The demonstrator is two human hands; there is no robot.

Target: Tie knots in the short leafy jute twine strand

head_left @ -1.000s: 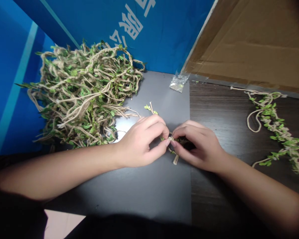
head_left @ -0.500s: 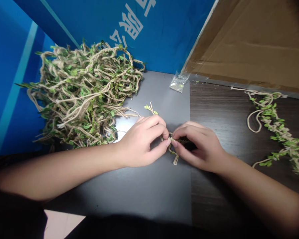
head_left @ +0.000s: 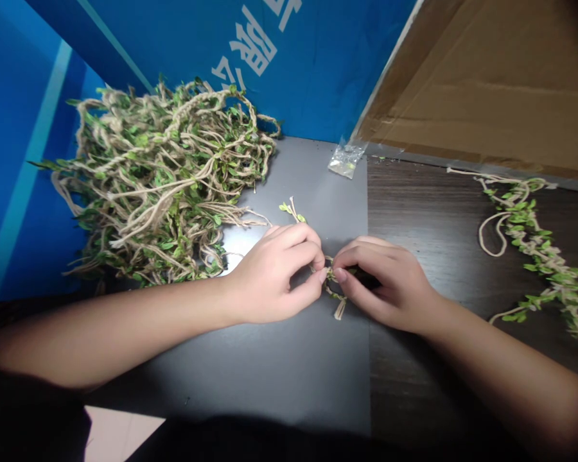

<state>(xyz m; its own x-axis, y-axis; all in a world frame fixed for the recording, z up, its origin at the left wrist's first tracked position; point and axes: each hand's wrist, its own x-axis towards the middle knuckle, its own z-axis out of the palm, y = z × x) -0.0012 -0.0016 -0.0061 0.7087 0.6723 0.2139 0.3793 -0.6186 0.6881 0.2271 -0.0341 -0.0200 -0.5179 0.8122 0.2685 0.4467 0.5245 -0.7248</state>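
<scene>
— So what are the two hands doing?

— Both are pinching the same little piece of leafy twine (head_left: 332,277). It sits in the middle of the counter (head_left: 270,366), right where the grey mat meets the dark wood. The left hand (head_left: 274,273) has its thumb and first finger squeezed shut on one side of the twine. The right hand (head_left: 390,282) has its fingertips squeezed shut on the other side. The fingertips of the two hands almost touch.

— Can you see the ends of the twine?

— Yes. One short end (head_left: 340,311) pokes out below the hands. Another end with tiny green leaves (head_left: 289,208) sticks out behind the left hand.

— What else is around?

— A big pile of leafy twine (head_left: 164,186) lies on the left, against the blue wall (head_left: 293,77). It is near the left hand but not touching it. A small clear bag (head_left: 345,159) lies at the back, well away from the hands. On the right, a long leafy string (head_left: 534,250) stretches over the dark wood, far from the right hand. A brown cardboard sheet (head_left: 491,83) leans behind it.
</scene>
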